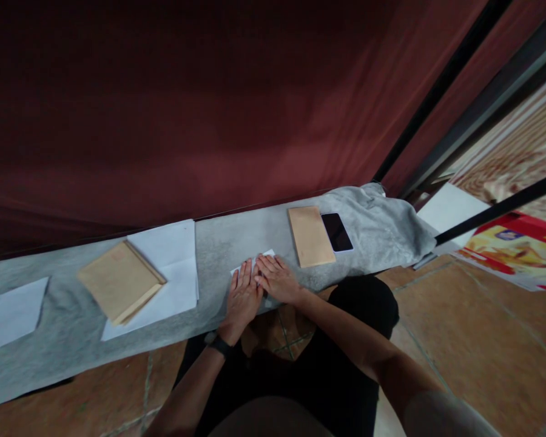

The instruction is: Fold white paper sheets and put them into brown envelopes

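A small piece of white paper (269, 252) lies on the grey cloth, mostly covered by my hands; its upper edge shows past my fingertips. My left hand (244, 295) rests flat on it, fingers stretched out. Beside it, touching at the thumb, my right hand (277, 280) also presses down flat with extended fingers. Just right of my hands is a single brown envelope (312, 237), and against its right side lies a phone (337, 232) with a dark screen.
The grey cloth (227, 233) covers a long narrow surface before a dark red curtain (209, 121). To the left, a stack of brown envelopes (118, 279) sits on white sheets (177, 261). Another white sheet (13, 312) lies farther left. A black pole (505, 206) crosses the right side.
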`<state>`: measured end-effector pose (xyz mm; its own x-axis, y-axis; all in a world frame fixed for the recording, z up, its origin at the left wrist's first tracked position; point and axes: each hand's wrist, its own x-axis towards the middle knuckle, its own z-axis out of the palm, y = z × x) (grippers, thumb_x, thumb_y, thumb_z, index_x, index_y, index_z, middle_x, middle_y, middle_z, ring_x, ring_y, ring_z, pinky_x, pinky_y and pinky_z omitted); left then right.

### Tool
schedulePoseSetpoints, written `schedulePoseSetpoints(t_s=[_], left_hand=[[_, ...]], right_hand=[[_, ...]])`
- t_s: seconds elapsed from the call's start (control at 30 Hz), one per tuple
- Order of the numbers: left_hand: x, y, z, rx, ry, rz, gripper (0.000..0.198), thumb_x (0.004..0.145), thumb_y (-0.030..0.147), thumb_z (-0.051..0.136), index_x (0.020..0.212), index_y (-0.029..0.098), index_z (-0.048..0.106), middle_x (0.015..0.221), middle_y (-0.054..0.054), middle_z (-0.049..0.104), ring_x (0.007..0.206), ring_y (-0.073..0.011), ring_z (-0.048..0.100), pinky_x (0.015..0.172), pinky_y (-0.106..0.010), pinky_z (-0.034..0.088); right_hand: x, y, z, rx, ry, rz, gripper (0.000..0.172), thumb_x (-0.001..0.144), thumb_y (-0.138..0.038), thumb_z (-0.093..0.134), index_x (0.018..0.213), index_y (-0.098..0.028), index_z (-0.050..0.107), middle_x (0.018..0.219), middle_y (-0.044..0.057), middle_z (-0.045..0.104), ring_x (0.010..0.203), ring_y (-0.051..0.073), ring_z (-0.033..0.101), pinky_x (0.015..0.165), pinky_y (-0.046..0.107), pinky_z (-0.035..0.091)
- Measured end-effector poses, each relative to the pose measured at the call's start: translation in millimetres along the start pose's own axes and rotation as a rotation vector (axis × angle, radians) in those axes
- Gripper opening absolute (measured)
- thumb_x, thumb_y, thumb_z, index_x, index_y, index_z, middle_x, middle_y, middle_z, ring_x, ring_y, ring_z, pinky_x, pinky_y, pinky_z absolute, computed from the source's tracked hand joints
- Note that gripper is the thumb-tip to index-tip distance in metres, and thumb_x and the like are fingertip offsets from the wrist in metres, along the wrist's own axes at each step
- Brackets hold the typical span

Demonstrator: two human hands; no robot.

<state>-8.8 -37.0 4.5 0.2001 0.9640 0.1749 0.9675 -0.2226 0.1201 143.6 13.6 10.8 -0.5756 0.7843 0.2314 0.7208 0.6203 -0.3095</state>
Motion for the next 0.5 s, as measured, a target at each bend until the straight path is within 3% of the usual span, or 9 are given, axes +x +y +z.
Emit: schedulePoseSetpoints(t_s=[0.13,0.3,0.5], left_hand=[[-6,-9,0.3,0.016,0.015,-0.050,0.059,0.101,0.031,0.028,0.154,0.005,0.036,0.158,-0.020,0.040,0.150,-0.0301,0.034,0.121,-0.052,0.027],[-21,-29,-3.5,0.033,0.044,-0.119,0.060,0.101,0.035,0.030,0.153,0.006,0.037,0.157,-0.019,0.042,0.149,-0.0316,0.034,0.121,-0.052,0.028],[-13,-47,-13.2,-0.059,0.040,-0.184,0.050,0.097,0.033,0.038,0.139,0.012,0.056,0.141,-0.017,0.061,0.130,-0.0301,0.055,0.109,-0.045,0.043]], right_hand=[[-4,10,14,-0.052,0.041,0.049,0.058,0.105,-0.044,0.040,0.153,-0.010,0.040,0.160,0.013,0.037,0.149,0.025,0.035,0.124,0.044,0.024],[-5,17,15,-0.084,0.043,0.099,0.062,0.105,-0.045,0.041,0.156,-0.010,0.034,0.162,0.015,0.034,0.149,0.027,0.034,0.123,0.046,0.023],[-4,17,15,-0.104,0.013,0.106,0.064,0.105,-0.046,0.041,0.155,-0.008,0.035,0.162,0.016,0.033,0.148,0.028,0.035,0.123,0.045,0.023]])
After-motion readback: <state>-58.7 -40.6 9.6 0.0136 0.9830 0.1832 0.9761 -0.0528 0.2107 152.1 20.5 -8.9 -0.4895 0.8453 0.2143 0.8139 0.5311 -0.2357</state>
